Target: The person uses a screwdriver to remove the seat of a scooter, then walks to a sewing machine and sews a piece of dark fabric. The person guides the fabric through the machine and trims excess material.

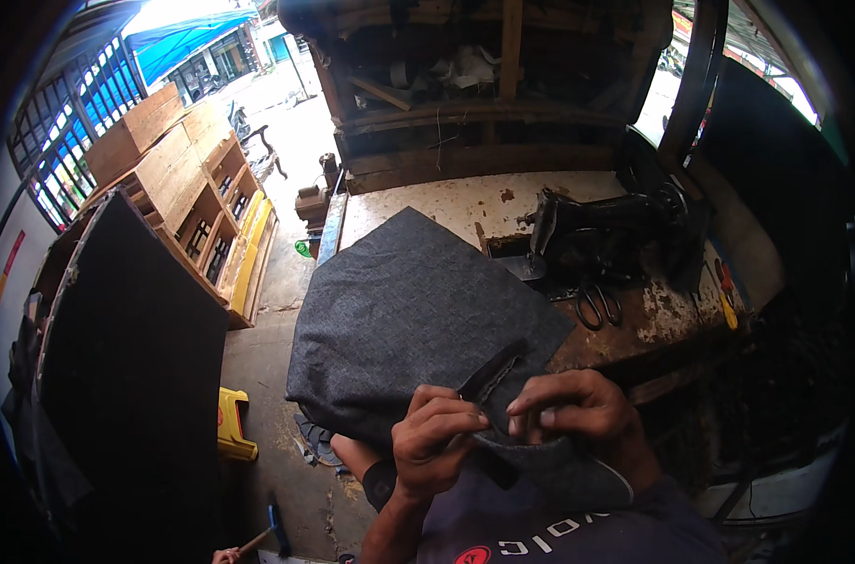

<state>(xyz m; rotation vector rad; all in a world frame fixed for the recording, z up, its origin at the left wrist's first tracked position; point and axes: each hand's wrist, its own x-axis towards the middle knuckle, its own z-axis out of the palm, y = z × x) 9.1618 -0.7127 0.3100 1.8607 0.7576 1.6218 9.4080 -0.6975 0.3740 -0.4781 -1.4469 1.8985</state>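
from my remote seat i see the left hand (435, 442) pinching the near edge of the grey cloth (418, 301) draped off the table (484, 193), the right hand (582, 404) curled beside it, whether pinching i cannot tell, and pale lettering (545, 536) on the dark shirt (653, 536).

Dark grey fabric (413, 301), rumpled, overhanging tabletop (456, 199), near edge possibly folded

Workshop: sewing machine (608, 222), scissors (599, 303).
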